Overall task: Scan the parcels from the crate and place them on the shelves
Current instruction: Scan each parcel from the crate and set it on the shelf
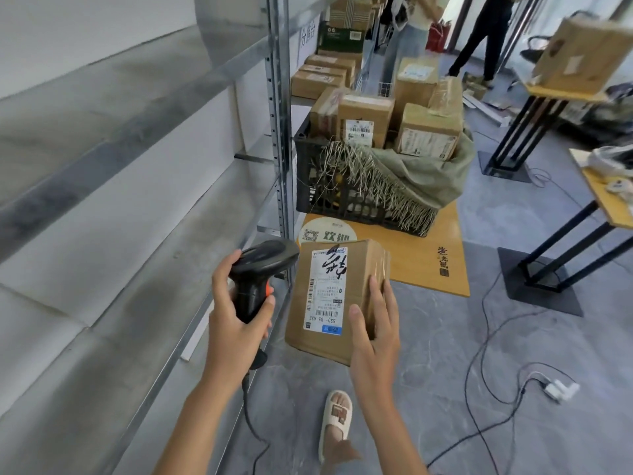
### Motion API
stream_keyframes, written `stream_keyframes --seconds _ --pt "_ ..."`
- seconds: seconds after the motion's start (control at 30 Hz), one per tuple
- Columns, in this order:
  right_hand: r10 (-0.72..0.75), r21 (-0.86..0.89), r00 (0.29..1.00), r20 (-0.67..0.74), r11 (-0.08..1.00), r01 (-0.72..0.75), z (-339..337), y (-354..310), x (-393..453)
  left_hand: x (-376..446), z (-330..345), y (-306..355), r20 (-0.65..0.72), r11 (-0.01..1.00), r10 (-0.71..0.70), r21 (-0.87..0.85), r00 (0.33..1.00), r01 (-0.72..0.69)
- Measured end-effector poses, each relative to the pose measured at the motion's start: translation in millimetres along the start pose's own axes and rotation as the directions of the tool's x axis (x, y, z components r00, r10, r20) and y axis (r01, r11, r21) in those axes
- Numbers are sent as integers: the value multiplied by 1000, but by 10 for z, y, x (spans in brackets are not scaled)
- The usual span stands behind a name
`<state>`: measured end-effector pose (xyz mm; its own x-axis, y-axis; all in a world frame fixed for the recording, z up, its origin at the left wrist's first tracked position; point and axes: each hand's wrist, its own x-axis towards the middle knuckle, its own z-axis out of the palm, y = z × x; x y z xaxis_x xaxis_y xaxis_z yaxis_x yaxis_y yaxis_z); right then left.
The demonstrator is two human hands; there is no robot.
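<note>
the left hand (pixel 236 313) gripped the scanner (pixel 260 272), nose almost at the parcel (pixel 334 296) clutched in the right hand (pixel 373 330), just before the crate (pixel 346 190). scan under way, i'd judge; crate well stocked, the shelves (pixel 144 214) beside it bare.

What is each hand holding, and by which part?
The left hand grips the scanner by its handle; the right hand holds the parcel by its lower right edge.

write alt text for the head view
A left hand grips a black scanner beside a labelled cardboard parcel held by the right hand. Behind, a black crate of parcels stands by bare metal shelves.
</note>
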<state>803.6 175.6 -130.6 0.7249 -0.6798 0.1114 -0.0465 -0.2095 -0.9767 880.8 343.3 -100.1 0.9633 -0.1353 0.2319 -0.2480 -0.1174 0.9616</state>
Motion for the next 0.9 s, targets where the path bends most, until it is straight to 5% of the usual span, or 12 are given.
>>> stream_keyframes --seconds 0.57,0.9 --pt "-116 57 992 -40 991 118 -53 -309 2325 2158 1109 -77 -99 996 83 -2 992 -84" --pt "-304 159 951 -63 937 310 239 -1174 3846 3583 1492 329 -46 964 257 -60 965 -259"
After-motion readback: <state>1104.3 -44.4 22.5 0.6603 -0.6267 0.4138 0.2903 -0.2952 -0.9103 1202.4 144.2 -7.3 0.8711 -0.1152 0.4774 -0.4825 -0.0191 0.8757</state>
